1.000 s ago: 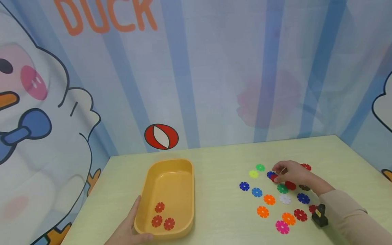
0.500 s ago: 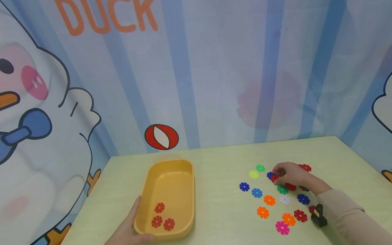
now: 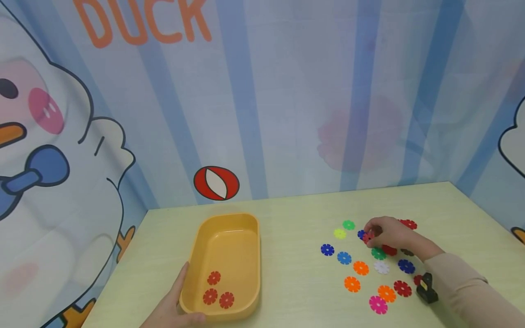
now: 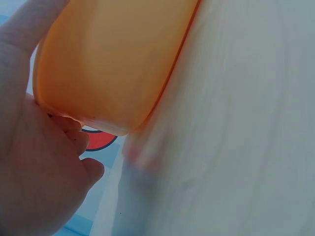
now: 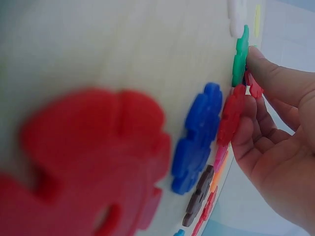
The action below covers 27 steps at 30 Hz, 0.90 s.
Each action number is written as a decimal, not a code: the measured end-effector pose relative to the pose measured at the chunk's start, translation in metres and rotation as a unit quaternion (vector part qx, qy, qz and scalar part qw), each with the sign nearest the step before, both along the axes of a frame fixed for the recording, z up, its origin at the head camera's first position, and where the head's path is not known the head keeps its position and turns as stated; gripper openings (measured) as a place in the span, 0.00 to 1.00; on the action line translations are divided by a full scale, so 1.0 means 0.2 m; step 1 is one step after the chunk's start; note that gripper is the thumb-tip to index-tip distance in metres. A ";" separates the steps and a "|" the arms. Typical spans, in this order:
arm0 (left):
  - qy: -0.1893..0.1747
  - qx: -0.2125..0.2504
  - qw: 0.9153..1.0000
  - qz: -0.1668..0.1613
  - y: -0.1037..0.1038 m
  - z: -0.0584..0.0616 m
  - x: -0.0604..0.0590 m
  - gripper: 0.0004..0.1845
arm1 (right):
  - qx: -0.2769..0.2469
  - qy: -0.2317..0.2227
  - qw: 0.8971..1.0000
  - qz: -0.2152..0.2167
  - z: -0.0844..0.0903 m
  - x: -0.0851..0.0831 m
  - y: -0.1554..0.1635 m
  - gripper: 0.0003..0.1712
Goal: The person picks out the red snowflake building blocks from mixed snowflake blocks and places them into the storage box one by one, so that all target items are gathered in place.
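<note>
A yellow plastic tray (image 3: 234, 253) stands at the table's left with three red snowflake discs (image 3: 210, 296) near its front end. My left hand (image 3: 170, 303) grips its near left corner, thumb along the front, fingers on the left side. In the left wrist view the fingers partly vanish behind the tray wall (image 4: 118, 64). Over at the right, my right hand (image 3: 393, 232) pinches a red snowflake disc (image 3: 368, 238) between thumb and fingers, just above a blue disc (image 3: 361, 234). A green disc (image 5: 240, 56) lies close by the thumb in the right wrist view.
Several snowflake discs lie scattered round my right hand, including an orange disc (image 3: 361, 268), a white disc (image 3: 381, 267) and a pink disc (image 3: 378, 304). A small black device (image 3: 427, 288) sits at the right wrist. A printed curtain (image 3: 287, 100) rises behind the table.
The red disc in my right hand has tilted, and more of its face shows. My right hand has barely shifted; my left hand and the tray stay put.
</note>
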<state>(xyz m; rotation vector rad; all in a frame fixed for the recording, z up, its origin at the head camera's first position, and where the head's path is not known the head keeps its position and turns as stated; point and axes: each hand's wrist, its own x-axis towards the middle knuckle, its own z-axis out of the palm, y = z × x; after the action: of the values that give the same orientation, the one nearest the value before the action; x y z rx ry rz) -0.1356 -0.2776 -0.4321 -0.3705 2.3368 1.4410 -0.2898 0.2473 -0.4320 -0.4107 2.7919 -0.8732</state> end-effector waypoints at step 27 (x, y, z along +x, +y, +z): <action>-0.003 0.052 0.999 0.004 -0.01 -0.01 0.00 0.67 | -0.024 0.023 0.998 0.057 0.13 0.02 -0.10 0.10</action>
<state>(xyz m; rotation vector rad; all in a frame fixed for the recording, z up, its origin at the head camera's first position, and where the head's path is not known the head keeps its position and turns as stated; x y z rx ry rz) -0.1349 -0.2794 -0.4347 -0.3558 2.2469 1.5564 -0.2852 0.2267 -0.4063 -0.5993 2.7607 -0.9186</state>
